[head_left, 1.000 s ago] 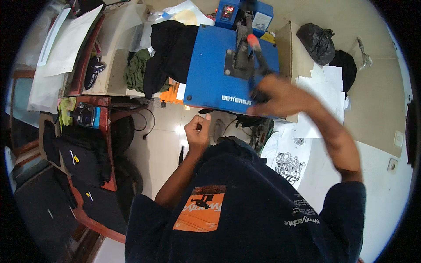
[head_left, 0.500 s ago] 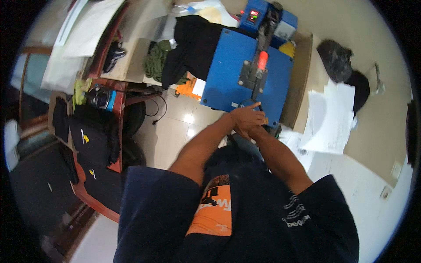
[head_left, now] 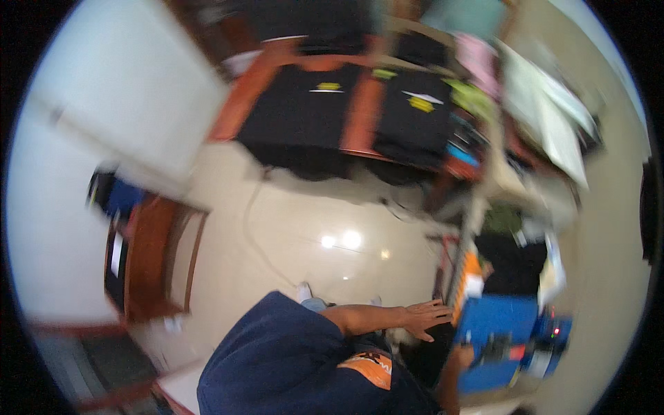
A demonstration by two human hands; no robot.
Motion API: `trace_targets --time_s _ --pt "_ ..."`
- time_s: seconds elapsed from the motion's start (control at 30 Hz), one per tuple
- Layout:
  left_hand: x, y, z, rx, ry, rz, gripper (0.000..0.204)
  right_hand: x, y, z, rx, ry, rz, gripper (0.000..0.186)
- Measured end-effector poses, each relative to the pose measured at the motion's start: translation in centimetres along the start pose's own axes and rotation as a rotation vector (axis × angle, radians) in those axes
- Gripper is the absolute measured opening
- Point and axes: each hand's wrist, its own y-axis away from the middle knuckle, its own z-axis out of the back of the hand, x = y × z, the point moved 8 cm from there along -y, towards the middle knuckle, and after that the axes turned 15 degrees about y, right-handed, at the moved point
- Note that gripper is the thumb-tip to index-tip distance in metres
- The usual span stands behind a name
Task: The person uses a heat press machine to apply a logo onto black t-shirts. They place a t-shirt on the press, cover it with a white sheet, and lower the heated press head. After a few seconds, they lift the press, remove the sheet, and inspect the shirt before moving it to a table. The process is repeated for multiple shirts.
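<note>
At the right, a blue heat press point(head_left: 494, 315) with a dark lever shows blurred. My right hand point(head_left: 461, 356) is closed at the press's near edge, around the end of its handle, as far as the blur shows. My left hand point(head_left: 425, 319) is off the handle, fingers spread with nothing in them, beside the press's left corner. Black cloth point(head_left: 515, 263) lies just beyond the press, next to an orange piece point(head_left: 472, 273).
A red-brown table point(head_left: 228, 121) across the far side bears black T-shirts point(head_left: 297, 111) with yellow and white prints. At the left stands a brown wooden cabinet point(head_left: 152, 256). Shiny tiled floor point(head_left: 304, 221) lies between. A blue control box point(head_left: 557, 335) adjoins the press.
My view has swung left, so the press now sits at the lower right. Both hands were together on the press handle; my left hand has come away and opened.
</note>
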Motion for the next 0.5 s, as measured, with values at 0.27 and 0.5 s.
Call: trace_targets --time_s 0.27,0.5 --pt "-1.2 50.9 22.2 -1.073 -0.118 0.905 0.052 24.2 3.8 -6.5 0.187 -0.063 0.556 0.029" --pt "-10.8 81.7 15.7 -1.676 0.157 1.235 0.045 53.2 20.9 -13.9 0.444 -0.150 1.476 0.028"
